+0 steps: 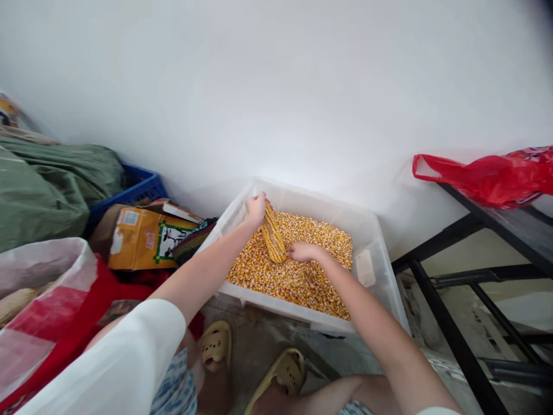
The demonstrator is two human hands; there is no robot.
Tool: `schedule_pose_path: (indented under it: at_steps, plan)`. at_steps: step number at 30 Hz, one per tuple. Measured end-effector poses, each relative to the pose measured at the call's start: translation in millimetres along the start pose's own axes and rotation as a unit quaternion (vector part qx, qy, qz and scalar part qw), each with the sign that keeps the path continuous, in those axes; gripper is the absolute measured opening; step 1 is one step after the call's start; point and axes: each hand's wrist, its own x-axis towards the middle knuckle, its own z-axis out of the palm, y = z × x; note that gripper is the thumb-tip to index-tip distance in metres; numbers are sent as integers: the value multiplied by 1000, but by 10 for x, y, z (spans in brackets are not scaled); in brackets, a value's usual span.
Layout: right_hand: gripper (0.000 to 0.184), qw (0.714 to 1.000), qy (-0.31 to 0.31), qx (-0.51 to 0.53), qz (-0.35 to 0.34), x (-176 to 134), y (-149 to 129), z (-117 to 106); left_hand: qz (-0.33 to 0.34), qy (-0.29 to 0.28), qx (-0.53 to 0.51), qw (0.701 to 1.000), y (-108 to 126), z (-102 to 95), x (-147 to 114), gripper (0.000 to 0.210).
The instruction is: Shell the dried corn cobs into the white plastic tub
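Note:
A yellow corn cob (273,233) slants over a heap of loose corn kernels (319,282). Dark lines run along it between rows of kernels. At its upper end my left hand (257,210) is closed round the cob. My right hand (303,252) has its fingers curled together against the cob's lower end; its fingertips are partly hidden. Beneath both hands, the kernels spread across a translucent plastic bin (375,236), which stands against the white wall.
To the left are a yellow cardboard box (138,239), a blue crate (149,185), a green sack (56,184) and a red-and-white bag (52,311). A black metal frame (449,323) with a red plastic bag (492,178) stands at the right. My tan slippers (291,372) are on the floor in front.

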Motion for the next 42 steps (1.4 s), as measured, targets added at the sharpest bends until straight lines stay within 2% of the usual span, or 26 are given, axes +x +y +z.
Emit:
schedule_pose_path:
  at_steps: [23,28,32,37,42]
  plan:
    - [31,1000,4,-5,-8,30,43,21,4,-10,-3,1000,-33,11,31,21]
    - [29,997,54,-55,-11,43,-5,75,12,-15,-8,1000,-33,9,10,21]
    - [28,992,96,-81,5,8,-144,158,9,3,-12,1000,3,16,-53,20]
    - [29,988,119,-87,47,-30,-325,256,-4,34,-17,999,57,31,-124,22]
    - [28,986,132,-89,49,-4,-329,314,-10,44,-22,999,72,24,-139,22]
